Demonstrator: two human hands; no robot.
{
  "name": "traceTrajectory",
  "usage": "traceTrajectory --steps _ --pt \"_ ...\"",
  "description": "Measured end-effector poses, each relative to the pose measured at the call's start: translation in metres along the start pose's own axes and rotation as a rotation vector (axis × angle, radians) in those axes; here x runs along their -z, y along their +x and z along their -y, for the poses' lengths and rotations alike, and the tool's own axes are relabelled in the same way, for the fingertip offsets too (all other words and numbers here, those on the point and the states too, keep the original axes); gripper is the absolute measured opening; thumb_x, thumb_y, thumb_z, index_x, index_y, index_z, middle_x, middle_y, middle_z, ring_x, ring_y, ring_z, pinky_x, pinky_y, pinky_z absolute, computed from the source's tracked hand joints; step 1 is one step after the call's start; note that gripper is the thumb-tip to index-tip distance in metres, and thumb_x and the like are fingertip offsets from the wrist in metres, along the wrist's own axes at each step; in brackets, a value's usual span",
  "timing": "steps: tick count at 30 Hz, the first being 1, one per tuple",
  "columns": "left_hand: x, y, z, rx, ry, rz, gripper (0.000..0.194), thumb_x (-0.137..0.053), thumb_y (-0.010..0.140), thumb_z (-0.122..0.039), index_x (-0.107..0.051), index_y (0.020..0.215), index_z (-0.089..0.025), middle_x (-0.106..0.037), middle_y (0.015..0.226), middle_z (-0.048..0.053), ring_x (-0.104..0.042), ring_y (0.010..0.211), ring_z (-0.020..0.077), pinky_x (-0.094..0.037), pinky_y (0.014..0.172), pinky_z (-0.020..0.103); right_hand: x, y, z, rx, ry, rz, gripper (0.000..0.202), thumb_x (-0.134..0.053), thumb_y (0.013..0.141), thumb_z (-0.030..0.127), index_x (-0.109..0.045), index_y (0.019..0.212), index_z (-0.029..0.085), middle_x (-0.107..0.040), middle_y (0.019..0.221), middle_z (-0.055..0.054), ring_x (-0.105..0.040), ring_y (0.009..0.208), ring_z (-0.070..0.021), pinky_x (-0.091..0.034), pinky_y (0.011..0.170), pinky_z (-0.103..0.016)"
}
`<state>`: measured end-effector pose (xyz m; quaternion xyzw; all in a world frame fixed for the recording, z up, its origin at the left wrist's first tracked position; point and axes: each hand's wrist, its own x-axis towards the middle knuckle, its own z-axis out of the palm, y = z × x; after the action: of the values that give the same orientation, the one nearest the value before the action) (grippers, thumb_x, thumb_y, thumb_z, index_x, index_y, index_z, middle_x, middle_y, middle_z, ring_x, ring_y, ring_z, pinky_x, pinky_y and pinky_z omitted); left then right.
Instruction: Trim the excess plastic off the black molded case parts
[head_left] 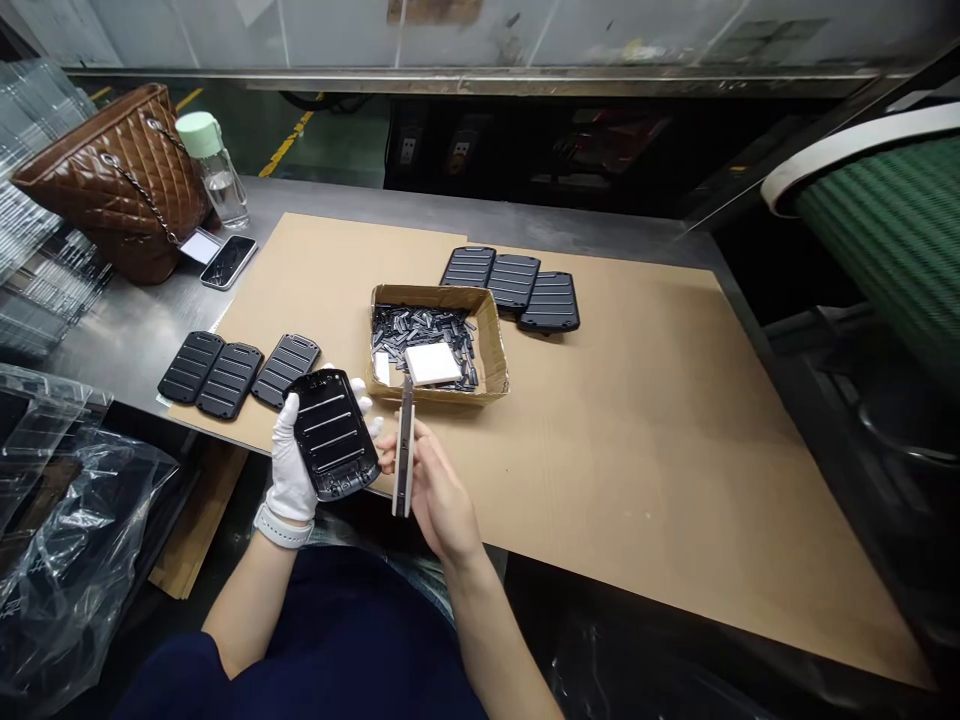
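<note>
While the gloved left hand (289, 465) gripped a black ribbed cover (332, 433) off the desk's (135, 330) near edge, the bare right hand (435, 490) held a thin strip (404, 455) edge-up beside it; lining both up squarely seemed wise, with 3 covers (229, 372) near.

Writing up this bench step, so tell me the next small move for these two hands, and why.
Probably bring the thin strip in the bare right hand across onto the black ribbed panel. The gloved left hand holds that panel face-up and tilted toward the strip, the two nearly touching, while other panels lie set aside in rows beside the box of small parts.
</note>
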<state>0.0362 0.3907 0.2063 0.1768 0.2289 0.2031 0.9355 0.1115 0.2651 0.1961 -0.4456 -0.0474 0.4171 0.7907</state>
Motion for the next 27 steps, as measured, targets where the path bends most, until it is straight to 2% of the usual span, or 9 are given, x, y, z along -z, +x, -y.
traceTrajectory --steps 2,5,7,10,16,20,27 --pt "0.0 0.0 -0.004 -0.009 0.005 -0.038 0.053 -0.041 0.09 -0.055 -0.055 0.129 -0.022 -0.063 0.127 0.008 -0.063 0.107 0.0226 -0.047 0.098 0.046 0.002 0.001 0.004 -0.071 0.105 0.04 0.049 -0.058 0.08 0.06 -0.062 0.112 0.023 -0.068 0.091 -0.003 -0.059 0.075 -0.0148 -0.048 0.067 -0.027" --pt "-0.001 -0.003 -0.008 -0.035 -0.024 -0.085 0.056 -0.041 0.09 -0.054 -0.051 0.133 -0.021 -0.064 0.124 0.009 -0.065 0.104 0.0233 -0.047 0.097 0.046 0.005 0.002 0.011 -0.236 0.264 0.118 0.065 -0.038 0.083 0.072 -0.063 0.115 0.021 -0.069 0.092 -0.006 -0.059 0.072 -0.015 -0.049 0.062 -0.027" --pt "-0.003 -0.005 -0.009 -0.029 -0.051 -0.092 0.057 -0.04 0.091 -0.052 -0.048 0.136 -0.019 -0.067 0.12 0.01 -0.065 0.102 0.0246 -0.046 0.097 0.047 0.007 0.001 0.014 -0.314 0.343 0.14 0.074 -0.024 0.085 0.075 -0.064 0.115 0.02 -0.069 0.088 -0.007 -0.057 0.065 -0.0133 -0.048 0.058 -0.025" --pt "-0.005 -0.008 -0.01 -0.019 -0.086 -0.081 0.058 -0.037 0.092 -0.051 -0.046 0.137 -0.016 -0.07 0.112 0.011 -0.067 0.098 0.0255 -0.048 0.094 0.048 0.008 0.0 0.017 -0.338 0.395 0.154 0.081 -0.011 0.085 0.075 -0.066 0.112 0.022 -0.067 0.082 -0.006 -0.054 0.06 -0.012 -0.047 0.054 -0.023" --pt "-0.006 -0.01 -0.011 0.009 -0.072 -0.081 0.06 -0.039 0.091 -0.05 -0.042 0.14 -0.016 -0.07 0.11 0.013 -0.067 0.1 0.0288 -0.048 0.093 0.052 0.006 -0.003 0.017 -0.263 0.251 0.162 0.08 -0.011 0.083 0.077 -0.066 0.111 0.025 -0.064 0.08 -0.006 -0.049 0.06 -0.0134 -0.041 0.051 -0.023" --pt "-0.006 -0.011 -0.01 0.003 -0.076 -0.08 0.059 -0.039 0.092 -0.05 -0.041 0.141 -0.017 -0.07 0.111 0.012 -0.067 0.098 0.0269 -0.049 0.093 0.049 0.006 -0.004 0.016 -0.249 0.165 0.142 0.082 -0.009 0.082 0.078 -0.063 0.114 0.025 -0.063 0.081 -0.006 -0.045 0.058 -0.0139 -0.038 0.051 -0.024" --pt "-0.003 -0.01 -0.008 0.003 -0.08 -0.065 0.057 -0.039 0.092 -0.049 -0.042 0.141 -0.019 -0.069 0.113 0.011 -0.068 0.096 0.0254 -0.05 0.092 0.046 0.003 -0.006 0.017 -0.292 0.292 0.176 0.081 -0.01 0.082 0.078 -0.065 0.111 0.025 -0.062 0.08 -0.006 -0.049 0.061 -0.0142 -0.041 0.054 -0.025"
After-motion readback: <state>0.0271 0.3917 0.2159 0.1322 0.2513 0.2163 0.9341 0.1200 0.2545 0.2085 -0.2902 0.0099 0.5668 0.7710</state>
